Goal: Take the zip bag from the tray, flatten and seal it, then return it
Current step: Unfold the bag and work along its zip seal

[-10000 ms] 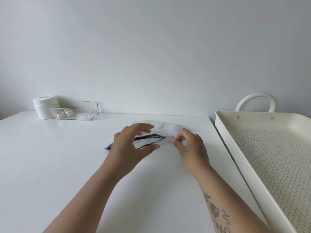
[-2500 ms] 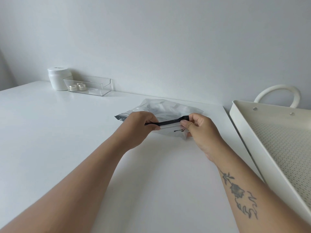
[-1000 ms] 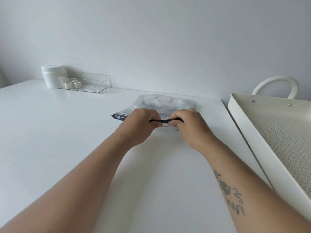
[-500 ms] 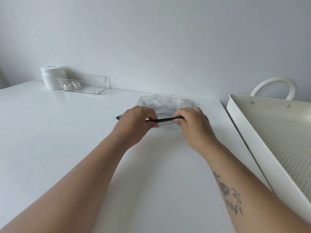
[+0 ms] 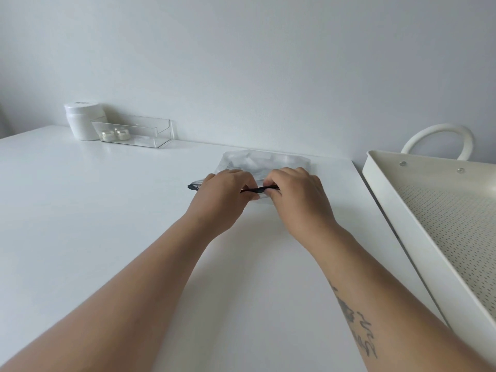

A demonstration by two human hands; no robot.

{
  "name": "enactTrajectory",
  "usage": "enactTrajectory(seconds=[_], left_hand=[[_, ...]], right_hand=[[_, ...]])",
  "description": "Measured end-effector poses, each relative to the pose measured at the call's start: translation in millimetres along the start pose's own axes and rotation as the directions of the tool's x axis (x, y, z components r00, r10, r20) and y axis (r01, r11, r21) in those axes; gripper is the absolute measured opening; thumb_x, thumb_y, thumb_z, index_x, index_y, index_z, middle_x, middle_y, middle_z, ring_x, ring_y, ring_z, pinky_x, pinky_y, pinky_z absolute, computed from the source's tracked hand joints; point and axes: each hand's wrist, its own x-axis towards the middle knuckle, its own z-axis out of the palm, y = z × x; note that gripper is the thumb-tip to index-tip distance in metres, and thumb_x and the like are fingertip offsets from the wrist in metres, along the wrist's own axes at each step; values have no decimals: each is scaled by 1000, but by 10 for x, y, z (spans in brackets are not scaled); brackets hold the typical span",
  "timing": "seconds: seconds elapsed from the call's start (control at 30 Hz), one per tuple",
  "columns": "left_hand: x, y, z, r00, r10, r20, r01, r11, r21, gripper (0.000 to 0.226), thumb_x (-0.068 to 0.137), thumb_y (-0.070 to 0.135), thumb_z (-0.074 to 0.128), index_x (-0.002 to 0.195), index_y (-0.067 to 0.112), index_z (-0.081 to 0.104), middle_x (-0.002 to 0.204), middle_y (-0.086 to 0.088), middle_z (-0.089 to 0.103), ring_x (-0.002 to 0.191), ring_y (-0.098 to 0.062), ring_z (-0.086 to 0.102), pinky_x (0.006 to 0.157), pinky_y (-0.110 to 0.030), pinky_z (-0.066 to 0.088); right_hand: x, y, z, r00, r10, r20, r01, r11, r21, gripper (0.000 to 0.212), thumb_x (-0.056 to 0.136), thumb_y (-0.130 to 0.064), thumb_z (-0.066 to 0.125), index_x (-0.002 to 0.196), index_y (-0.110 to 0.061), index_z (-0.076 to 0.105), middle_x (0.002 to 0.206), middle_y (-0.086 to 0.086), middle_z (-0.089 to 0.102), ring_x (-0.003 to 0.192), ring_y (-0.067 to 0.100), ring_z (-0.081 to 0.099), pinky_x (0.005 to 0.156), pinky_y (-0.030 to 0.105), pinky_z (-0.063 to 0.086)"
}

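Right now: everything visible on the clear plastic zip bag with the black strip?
The clear plastic zip bag lies on the white table, left of the cream perforated tray and apart from it. Crinkled, translucent, fairly flat. Its black zip strip runs along the near edge, pinched by the left hand and right hand; one corner pokes out left. Seal state unclear.

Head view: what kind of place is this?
Probably a plain indoor room, home or small studio, set up as a work spot. A bare white table stands against a blank wall; a white jar and clear organizer sit at the back, and a perforated tray to the right.
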Motion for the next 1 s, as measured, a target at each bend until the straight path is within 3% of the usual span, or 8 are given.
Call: enactTrajectory(seconds=[0.3,0.47,0.67,0.83,1.0], left_hand=[[3,-33,14,999,36,-7,-37,999,-36,4,87,21,67,89,19,69,85,9,63,93,-18,55,88,-44,44],[-8,-57,51,997,80,-17,-81,996,-39,5,88,22,65,88,26,68,87,10,64,90,-16,56,88,-42,43],[6,-81,87,998,55,-7,-55,998,-17,6,91,26,63,86,28,65,84,15,59,91,-12,50,86,-34,31],[16,-82,100,998,56,13,-56,997,45,8,94,21,56,89,24,62,86,13,56,92,-12,50,83,-34,27],[17,-66,94,996,85,-26,-84,995,46,7,93,25,59,92,24,66,89,13,62,93,-12,49,87,-34,31]], right_hand=[[-12,84,-5,996,56,72,-59,998,28,8,91,-16,61,89,-15,69,89,2,63,88,25,51,74,29,29],[-10,91,-35,996,57,65,-61,997,56,9,91,-17,62,87,-18,70,77,-7,52,79,16,41,71,28,26],[-26,95,-74,992,45,117,-57,992,108,10,91,-21,63,89,-22,73,76,-8,53,82,18,46,72,29,28],[-27,62,-77,991,24,130,-50,978,204,4,88,-20,67,90,-20,70,85,-8,65,87,19,56,81,35,42],[-28,75,-38,992,39,122,-62,980,190,7,92,-18,62,85,-19,66,82,-11,55,80,16,49,74,29,32]])
